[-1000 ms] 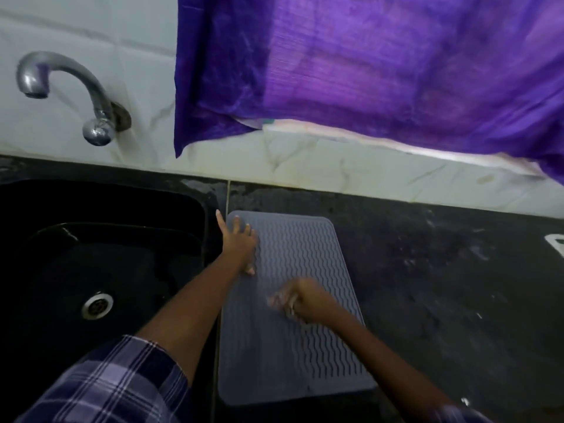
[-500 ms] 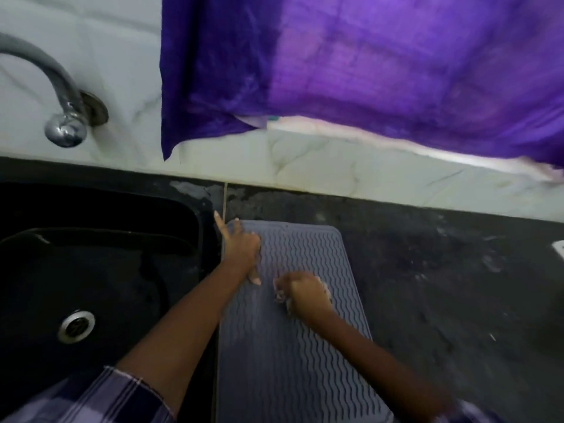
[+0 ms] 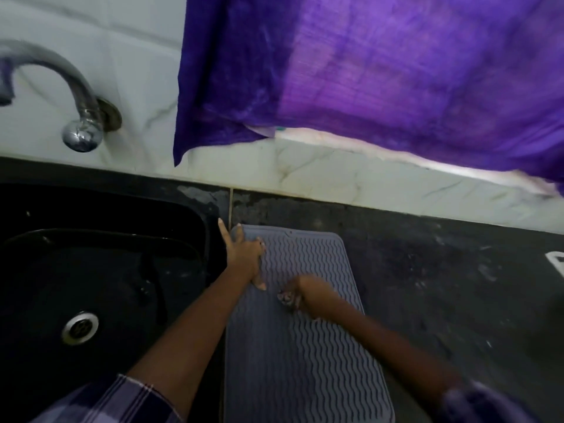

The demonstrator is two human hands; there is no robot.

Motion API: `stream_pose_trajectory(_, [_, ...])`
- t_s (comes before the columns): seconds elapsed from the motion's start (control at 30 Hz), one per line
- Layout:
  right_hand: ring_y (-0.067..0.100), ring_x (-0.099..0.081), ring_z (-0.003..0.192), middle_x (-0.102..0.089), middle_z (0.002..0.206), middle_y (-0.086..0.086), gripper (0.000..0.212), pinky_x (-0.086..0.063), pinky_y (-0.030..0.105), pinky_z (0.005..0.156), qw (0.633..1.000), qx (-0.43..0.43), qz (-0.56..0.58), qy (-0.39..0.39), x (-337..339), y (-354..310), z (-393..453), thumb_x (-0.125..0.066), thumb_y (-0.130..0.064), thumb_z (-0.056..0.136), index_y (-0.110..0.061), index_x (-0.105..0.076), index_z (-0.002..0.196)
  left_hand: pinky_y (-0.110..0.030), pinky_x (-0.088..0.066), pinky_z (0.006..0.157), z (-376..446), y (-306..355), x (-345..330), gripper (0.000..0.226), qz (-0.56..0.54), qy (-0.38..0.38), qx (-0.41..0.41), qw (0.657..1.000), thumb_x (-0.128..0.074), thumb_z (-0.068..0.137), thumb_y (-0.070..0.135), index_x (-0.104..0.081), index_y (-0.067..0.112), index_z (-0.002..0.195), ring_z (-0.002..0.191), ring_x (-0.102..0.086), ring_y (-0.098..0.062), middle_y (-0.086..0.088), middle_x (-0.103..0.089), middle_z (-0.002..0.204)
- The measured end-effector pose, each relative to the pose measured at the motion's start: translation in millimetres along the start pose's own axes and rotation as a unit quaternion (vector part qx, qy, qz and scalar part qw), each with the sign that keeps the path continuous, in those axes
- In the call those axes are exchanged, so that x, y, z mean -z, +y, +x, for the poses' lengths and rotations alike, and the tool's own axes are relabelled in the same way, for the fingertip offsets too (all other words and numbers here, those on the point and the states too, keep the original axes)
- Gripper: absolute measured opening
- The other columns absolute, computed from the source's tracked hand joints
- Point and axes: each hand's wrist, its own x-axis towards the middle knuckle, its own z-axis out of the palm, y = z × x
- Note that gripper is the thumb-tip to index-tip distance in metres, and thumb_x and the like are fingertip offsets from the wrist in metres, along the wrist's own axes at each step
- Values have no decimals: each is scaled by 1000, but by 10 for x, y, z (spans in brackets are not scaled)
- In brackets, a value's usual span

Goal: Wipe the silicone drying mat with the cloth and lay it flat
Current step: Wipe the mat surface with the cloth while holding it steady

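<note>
A grey silicone drying mat (image 3: 305, 361) with wavy ridges lies flat on the dark counter, its long side running away from me, right beside the sink. My left hand (image 3: 244, 257) presses flat on the mat's far left corner, fingers spread. My right hand (image 3: 300, 293) is closed on a small bunched cloth (image 3: 287, 297) and rests on the mat's middle; only a bit of the cloth shows under the fingers, and the hand is blurred.
A black sink (image 3: 91, 285) with a metal drain lies to the left, under a chrome tap (image 3: 76, 96) on the white tiled wall. A purple curtain (image 3: 381, 71) hangs above the counter (image 3: 442, 285). A white object (image 3: 557, 264) sits at the right edge.
My right hand with the cloth has slid back and forth across the mat's middle. My left hand has stayed on the far left corner. The camera has shifted a little.
</note>
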Motion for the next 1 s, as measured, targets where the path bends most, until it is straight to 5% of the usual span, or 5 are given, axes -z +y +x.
stream_pose_trajectory(0.3, [33,-57,114,-63,120,13,28,-47,46,98,982,-55,-7,180,25,-127,561,-52,-5,89,-12,-65,114,-79,8,105,-53,-9,-3,109,7,13,4,1000,-65,62,77,-25,32,152,150,8,-38,-1,-22,161])
stream_pose_trajectory(0.4, [31,-57,113,-65,117,10,30,-48,45,97,991,-25,39,129,-393,-179,-299,-57,-4,85,-15,-67,110,-80,7,104,-109,-29,-41,110,11,40,-14,999,-61,64,79,-22,27,153,150,7,-40,-1,-17,163])
stream_pose_trajectory(0.53, [33,-56,115,-61,123,17,28,-44,44,100,996,-21,-71,46,96,-230,-56,-61,-15,88,-6,-62,115,-81,7,103,-270,80,-57,73,29,43,5,999,-65,67,74,-64,26,121,150,6,-40,-8,-47,149])
stream_pose_trajectory(0.73, [36,-58,113,-64,121,19,25,-46,43,97,985,-70,-65,144,223,-316,566,-49,-12,94,-5,-65,113,-76,10,106,-415,188,-263,121,96,-15,-2,995,-64,64,77,-5,23,156,147,18,-42,1,3,164])
stream_pose_trajectory(1.0, [28,-58,112,-64,117,11,22,-44,38,97,995,74,-70,12,-370,-115,-660,-57,-18,91,-13,-66,110,-81,8,103,-796,190,-244,116,53,16,-4,998,-71,66,68,-18,16,154,148,12,-44,-6,-10,163])
